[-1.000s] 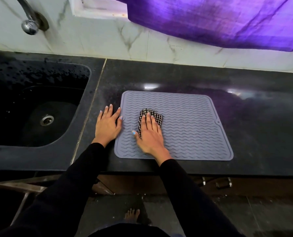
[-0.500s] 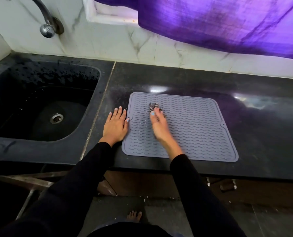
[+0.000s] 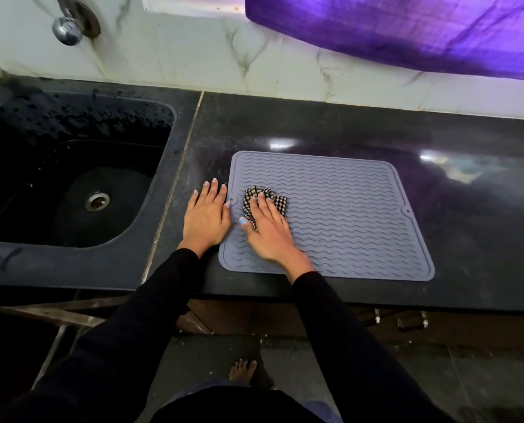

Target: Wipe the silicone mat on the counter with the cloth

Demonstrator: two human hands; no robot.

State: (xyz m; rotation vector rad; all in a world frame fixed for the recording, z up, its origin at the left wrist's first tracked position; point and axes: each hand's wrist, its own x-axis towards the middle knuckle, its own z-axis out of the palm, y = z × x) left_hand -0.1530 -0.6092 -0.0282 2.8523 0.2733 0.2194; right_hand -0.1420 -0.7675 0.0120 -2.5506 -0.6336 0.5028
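A black sink (image 3: 71,184) is set into the dark surface (image 3: 468,239) on the left, with one round metal drain (image 3: 97,201) at its bottom. Water drops dot the sink's back wall. One shiny tap (image 3: 66,25) sticks out of the white marble wall (image 3: 193,56) above it. A purple cloth hanging (image 3: 407,29) droops over the wall at the top right. Nothing sits between the hands and the mat.

There is one silicone mat (image 3: 346,215), gray and almost square, with round corners and wavy ridges all over it. It lies flat on the shiny black stone surface, close to the front edge and to the right of the sink. There is one cloth (image 3: 277,199), small and bunched up, with a black and white check pattern (it lies on the left part of the mat).

There are two hands, both in long black sleeves. The right hand (image 3: 268,230) lies flat on the cloth with straight fingers and presses it onto the mat. The left hand (image 3: 207,218) lies flat on the surface with its fingers spread, just beside the mat's left edge, and its thumb touches that edge.

One bare foot (image 3: 242,372) shows on the dark floor below.
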